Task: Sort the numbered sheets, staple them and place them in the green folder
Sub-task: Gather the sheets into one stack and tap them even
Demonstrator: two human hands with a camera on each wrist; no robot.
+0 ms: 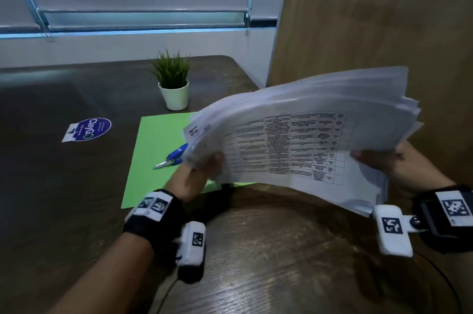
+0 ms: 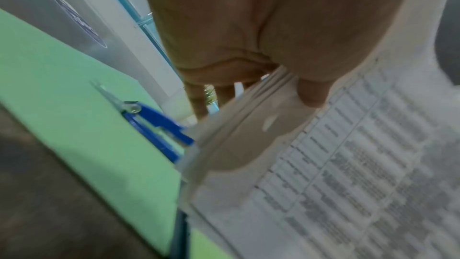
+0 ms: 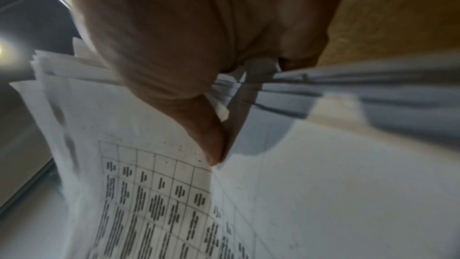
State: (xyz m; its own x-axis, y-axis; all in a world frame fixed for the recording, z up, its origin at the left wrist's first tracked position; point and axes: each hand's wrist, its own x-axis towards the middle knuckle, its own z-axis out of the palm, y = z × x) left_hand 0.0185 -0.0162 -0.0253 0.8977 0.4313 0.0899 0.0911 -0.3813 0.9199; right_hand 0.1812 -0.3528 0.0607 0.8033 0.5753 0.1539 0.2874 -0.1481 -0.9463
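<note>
A thick, uneven stack of numbered sheets (image 1: 302,139) with a printed table on top is held up above the table, its edges fanned. My left hand (image 1: 204,170) grips the stack's left edge, thumb on top and fingers underneath (image 2: 311,94). My right hand (image 1: 376,160) pinches the right edge, thumb (image 3: 211,141) pressed on the top sheet (image 3: 323,184). The green folder (image 1: 158,150) lies flat on the table below and left of the stack. A blue stapler (image 1: 176,156) lies on the folder (image 2: 74,109), partly hidden by the sheets; it shows as the stapler (image 2: 154,125) in the left wrist view.
A small potted plant (image 1: 174,83) in a white pot stands behind the folder. A round blue sticker (image 1: 89,129) lies on the dark wooden table (image 1: 256,249) to the left. A wooden panel (image 1: 384,19) rises at the right, a window ledge at the back.
</note>
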